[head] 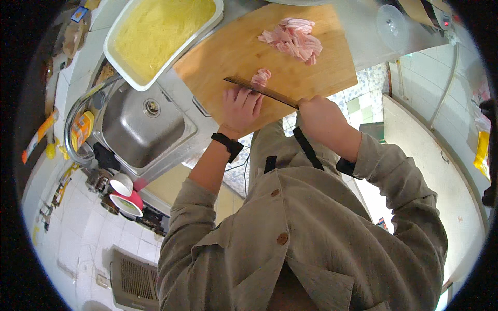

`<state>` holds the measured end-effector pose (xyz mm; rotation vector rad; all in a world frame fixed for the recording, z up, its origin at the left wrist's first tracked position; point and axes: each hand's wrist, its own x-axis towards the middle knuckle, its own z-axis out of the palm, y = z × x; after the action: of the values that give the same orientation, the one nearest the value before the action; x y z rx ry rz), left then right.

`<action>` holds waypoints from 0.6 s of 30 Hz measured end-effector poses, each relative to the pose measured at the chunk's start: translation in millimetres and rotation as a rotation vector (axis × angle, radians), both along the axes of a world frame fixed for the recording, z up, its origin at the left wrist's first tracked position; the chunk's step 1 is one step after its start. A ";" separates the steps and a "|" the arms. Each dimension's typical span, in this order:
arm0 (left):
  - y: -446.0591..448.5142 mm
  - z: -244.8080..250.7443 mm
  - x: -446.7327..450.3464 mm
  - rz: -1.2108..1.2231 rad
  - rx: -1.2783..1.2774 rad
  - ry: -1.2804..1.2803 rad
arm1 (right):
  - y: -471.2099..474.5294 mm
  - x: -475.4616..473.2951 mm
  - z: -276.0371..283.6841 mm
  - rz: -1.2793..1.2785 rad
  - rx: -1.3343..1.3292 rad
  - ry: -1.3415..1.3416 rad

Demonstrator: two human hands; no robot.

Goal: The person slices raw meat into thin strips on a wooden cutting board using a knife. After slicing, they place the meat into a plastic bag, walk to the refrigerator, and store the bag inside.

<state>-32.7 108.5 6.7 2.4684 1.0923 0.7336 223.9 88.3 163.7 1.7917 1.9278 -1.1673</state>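
Note:
My right hand (321, 118) grips the handle of a kitchen knife (268, 92), whose dark blade slants across the near part of a wooden cutting board (218, 50). On the board's near left, my left hand (241, 107) lies palm down, its fingertips right against the near side of the blade. Whatever is under those fingers is hidden. A small bunch of sliced pale pink meat (261, 76) sits just beyond the blade. Farther back rests a larger heap of pink meat slices (295, 41).
Left of the board stands a white basin (144, 86) of yellow shreds in liquid. Below it is a steel sink (144, 132) with a curved faucet (69, 128). A clear round lid (391, 27) lies on the counter at the back right. Bowls (126, 202) stand at the lower left.

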 end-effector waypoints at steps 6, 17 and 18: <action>-0.4 1.9 0.1 0.018 -0.026 0.009 | 6.7 -3.8 -22.1 0.075 0.093 0.107; -0.8 1.2 0.4 0.019 0.001 0.004 | 35.9 -55.5 -83.0 0.091 0.106 -0.019; 0.3 2.4 1.4 0.012 -0.004 -0.002 | 35.6 -55.2 -80.8 0.064 0.101 -0.025</action>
<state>-31.3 108.8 9.0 2.4600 1.1076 0.7366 168.7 123.8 83.0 1.7704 2.0479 -1.0396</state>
